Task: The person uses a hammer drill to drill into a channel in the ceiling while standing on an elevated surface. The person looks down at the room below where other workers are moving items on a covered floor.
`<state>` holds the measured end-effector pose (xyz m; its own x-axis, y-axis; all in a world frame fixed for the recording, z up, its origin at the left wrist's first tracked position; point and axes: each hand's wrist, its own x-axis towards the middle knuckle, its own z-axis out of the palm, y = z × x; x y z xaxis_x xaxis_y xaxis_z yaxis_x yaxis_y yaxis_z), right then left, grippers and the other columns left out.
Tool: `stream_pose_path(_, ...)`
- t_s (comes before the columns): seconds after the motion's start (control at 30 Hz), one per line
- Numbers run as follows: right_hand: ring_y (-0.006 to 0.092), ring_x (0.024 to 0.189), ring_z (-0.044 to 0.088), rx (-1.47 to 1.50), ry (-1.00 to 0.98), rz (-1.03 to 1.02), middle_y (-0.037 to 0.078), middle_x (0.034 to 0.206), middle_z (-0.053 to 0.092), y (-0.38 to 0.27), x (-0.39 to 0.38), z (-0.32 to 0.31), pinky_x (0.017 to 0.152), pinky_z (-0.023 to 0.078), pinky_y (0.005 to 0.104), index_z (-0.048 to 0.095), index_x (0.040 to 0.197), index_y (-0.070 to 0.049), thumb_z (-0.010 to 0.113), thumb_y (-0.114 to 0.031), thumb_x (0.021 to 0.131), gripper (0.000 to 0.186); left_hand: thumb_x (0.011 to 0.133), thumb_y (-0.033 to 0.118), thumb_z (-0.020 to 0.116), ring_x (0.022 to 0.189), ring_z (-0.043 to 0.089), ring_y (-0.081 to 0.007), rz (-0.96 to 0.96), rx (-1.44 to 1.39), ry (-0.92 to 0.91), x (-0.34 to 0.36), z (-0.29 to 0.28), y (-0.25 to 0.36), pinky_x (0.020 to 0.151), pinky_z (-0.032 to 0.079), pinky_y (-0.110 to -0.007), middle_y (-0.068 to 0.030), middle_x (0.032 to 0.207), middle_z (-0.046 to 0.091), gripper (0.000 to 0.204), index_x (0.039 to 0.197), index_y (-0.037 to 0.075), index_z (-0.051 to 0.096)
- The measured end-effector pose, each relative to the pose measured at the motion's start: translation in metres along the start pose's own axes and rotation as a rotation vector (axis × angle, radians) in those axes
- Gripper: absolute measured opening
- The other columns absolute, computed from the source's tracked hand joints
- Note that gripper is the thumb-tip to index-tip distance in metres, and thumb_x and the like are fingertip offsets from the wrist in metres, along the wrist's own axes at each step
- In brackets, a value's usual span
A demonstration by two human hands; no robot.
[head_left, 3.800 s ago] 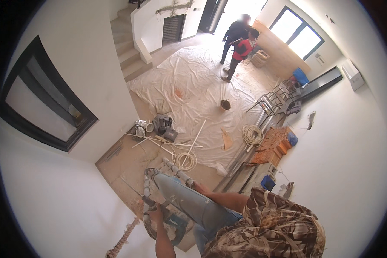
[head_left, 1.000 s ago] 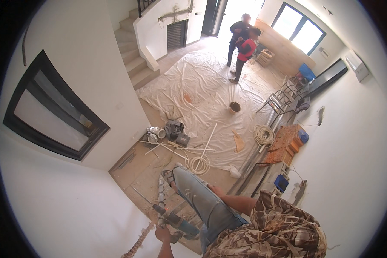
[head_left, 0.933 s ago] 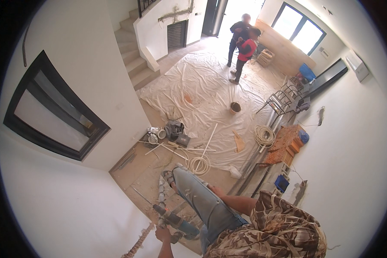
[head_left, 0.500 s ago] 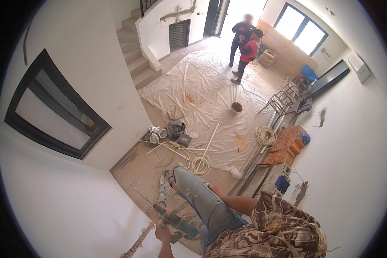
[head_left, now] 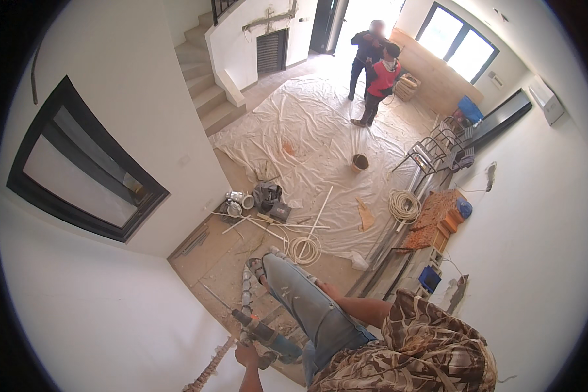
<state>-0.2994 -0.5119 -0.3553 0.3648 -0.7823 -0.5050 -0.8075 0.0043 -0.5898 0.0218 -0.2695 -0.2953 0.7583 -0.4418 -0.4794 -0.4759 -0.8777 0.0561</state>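
At the lower left, my left hand (head_left: 247, 354) is closed at the front part of a teal and black rotary hammer drill (head_left: 274, 340), seemingly around its side grip. The drill's long bit (head_left: 217, 296) points up and left, toward the wall. Beside my denim-covered leg lies my right hand (head_left: 330, 289), its fingers partly hidden, so I cannot tell whether it grips anything. My sandalled foot (head_left: 256, 268) is by a pale, worn ladder rail (head_left: 246, 287), with rungs showing beneath the leg. A rough chased groove (head_left: 210, 367) runs down the white wall near my left hand.
Far below, a plastic sheet (head_left: 313, 130) covers the floor, with a bucket (head_left: 359, 163) on it. Coiled hoses (head_left: 304, 251), white pipes and a dark tool bag (head_left: 266, 196) lie nearer. Bricks (head_left: 431, 219) and chairs (head_left: 431, 155) line the right. Two people (head_left: 375, 75) stand near the doorway.
The person in red has shifted slightly right and turned, and the other person's arms have moved. My hands and the drill stay practically where they were.
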Motion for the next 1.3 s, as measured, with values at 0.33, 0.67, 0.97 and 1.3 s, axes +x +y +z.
stream_pose_path(0.33,0.0440,0.102,0.062,0.011,-0.009,0.042,0.027,0.108,0.066,0.001,-0.003,0.003,0.087,0.047,0.0523,0.062,0.112,-0.003,0.036,-0.044,0.099,0.050,0.083,0.030,0.064,0.091,0.067,-0.0369,-0.001,-0.005,0.029,0.002,0.008,-0.006,0.081,0.052,-0.047,-0.0206,0.096,0.068,0.042,0.112,0.000,0.061)
stream_pose_path(0.67,0.0454,0.106,0.059,0.068,-0.105,0.057,0.026,0.111,0.061,-0.001,-0.003,-0.001,0.089,0.047,0.0516,0.049,0.124,-0.017,0.050,-0.032,0.093,0.034,0.084,0.029,0.064,0.091,0.066,-0.0365,0.004,-0.024,0.011,0.002,0.007,-0.009,0.081,0.052,-0.047,-0.0209,0.096,0.068,0.042,0.114,0.000,0.060)
stream_pose_path(0.97,0.0437,0.101,0.062,0.068,0.014,-0.038,0.026,0.104,0.066,-0.008,-0.006,-0.001,0.085,0.049,0.0514,0.059,0.111,-0.009,0.049,-0.034,0.094,0.031,0.085,0.030,0.064,0.093,0.066,-0.0366,-0.016,-0.005,-0.017,0.006,0.013,-0.015,0.082,0.052,-0.047,-0.0211,0.098,0.068,0.051,0.124,-0.002,0.056)
stream_pose_path(1.3,0.0430,0.102,0.061,0.028,-0.053,-0.012,0.026,0.108,0.064,0.003,-0.005,0.006,0.087,0.048,0.0501,0.053,0.122,-0.013,0.047,-0.028,0.097,0.029,0.085,0.036,0.064,0.098,0.067,-0.0377,0.004,-0.016,0.021,-0.011,-0.009,-0.002,0.085,0.053,-0.047,-0.0200,0.106,0.069,0.053,0.126,0.001,0.059)
